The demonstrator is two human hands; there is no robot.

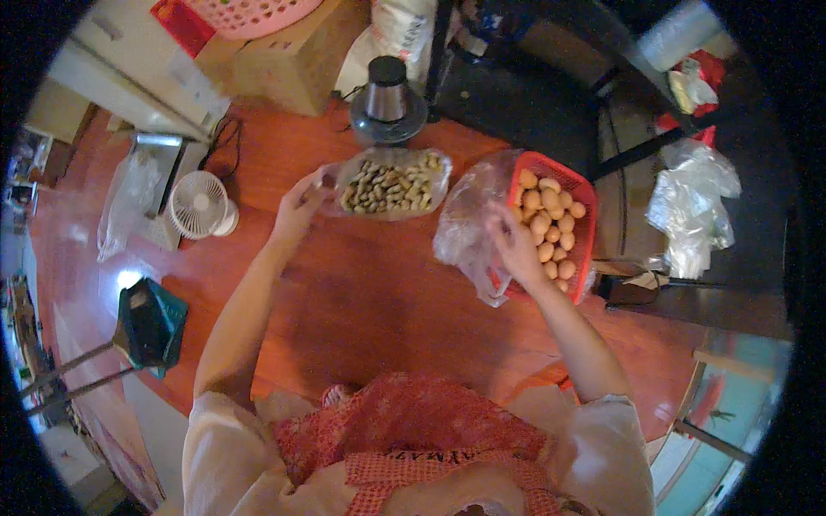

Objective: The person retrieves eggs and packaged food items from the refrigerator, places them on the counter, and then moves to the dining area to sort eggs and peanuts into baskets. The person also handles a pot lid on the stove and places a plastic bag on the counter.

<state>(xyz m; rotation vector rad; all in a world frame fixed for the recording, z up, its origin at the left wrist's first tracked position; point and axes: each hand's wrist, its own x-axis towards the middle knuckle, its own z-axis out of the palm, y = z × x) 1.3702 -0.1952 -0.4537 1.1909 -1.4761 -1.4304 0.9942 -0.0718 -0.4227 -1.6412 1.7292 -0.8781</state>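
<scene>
My left hand (306, 197) grips the left end of a clear plastic bag or tray (442, 171). Inside it lies a heap of small tan and brown pieces (387, 187) that look like nuts in their shells. My right hand (510, 242) is over the left side of a red plastic basket (586, 226); motion blurs its fingers, and whether they hold anything cannot be made out. Brown eggs (541, 224) fill much of the basket. A crumpled clear plastic bag (461, 226) lies against the basket's left side, partly beneath my right hand.
Beyond the nuts stands a small food chopper (387, 106) with a clear bowl. A white fan (199, 205) is at the left, with a teal plastic basket (169, 316) nearer me. Clear plastic bags (694, 200) hang at the right. Behind are a cardboard box (277, 68) and black frame bars.
</scene>
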